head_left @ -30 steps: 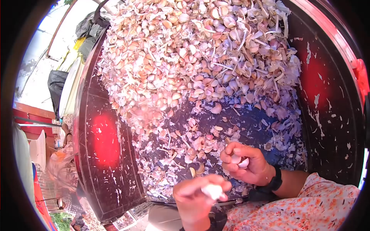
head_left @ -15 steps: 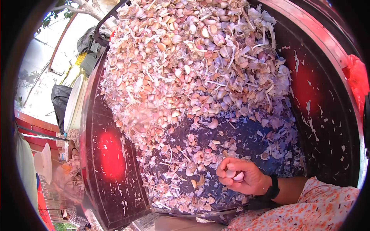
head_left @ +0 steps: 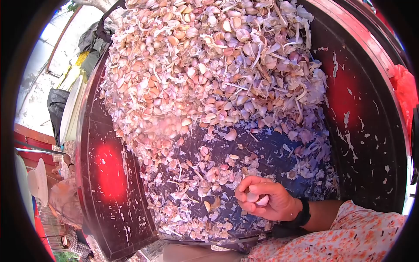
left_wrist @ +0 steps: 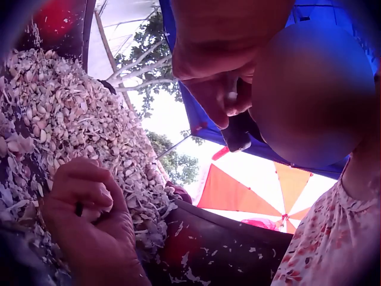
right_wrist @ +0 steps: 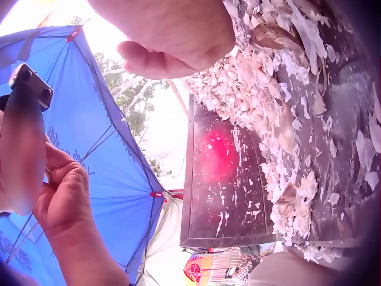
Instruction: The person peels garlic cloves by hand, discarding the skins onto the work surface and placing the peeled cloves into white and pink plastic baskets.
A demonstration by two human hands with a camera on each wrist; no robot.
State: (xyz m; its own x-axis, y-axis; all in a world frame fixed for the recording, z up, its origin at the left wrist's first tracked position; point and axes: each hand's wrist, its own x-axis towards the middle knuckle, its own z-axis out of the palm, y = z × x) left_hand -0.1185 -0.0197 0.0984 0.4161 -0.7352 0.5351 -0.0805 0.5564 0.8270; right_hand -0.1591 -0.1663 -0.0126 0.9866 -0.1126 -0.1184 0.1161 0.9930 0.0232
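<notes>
My right hand [head_left: 268, 198] is low over the tabletop, its curled fingers holding pale garlic cloves [head_left: 262, 201] against the palm. That same hand [left_wrist: 89, 214] shows at lower left in the left wrist view. Out of the head view, my left hand [right_wrist: 65, 193] is raised close beside the face. From the left wrist, this hand [left_wrist: 229, 47] has bent fingers around a small whitish bit [left_wrist: 232, 92], which looks like garlic and is mostly hidden. A large heap of loose garlic cloves [head_left: 174, 78] covers the far part of the table.
Papery skins and scattered cloves [head_left: 209, 174] lie on the dark surface near my right hand. Dark, scuffed side panels [head_left: 362, 131] flank the heap. A red plastic bag [head_left: 403, 89] hangs at the right edge. Another person [head_left: 67, 201] is at far left, and a blue canopy [right_wrist: 113, 179] is overhead.
My left hand, low in front holding a white garlic piece a second ago, has left the head view and is now up by the face. My right hand keeps its cloves.
</notes>
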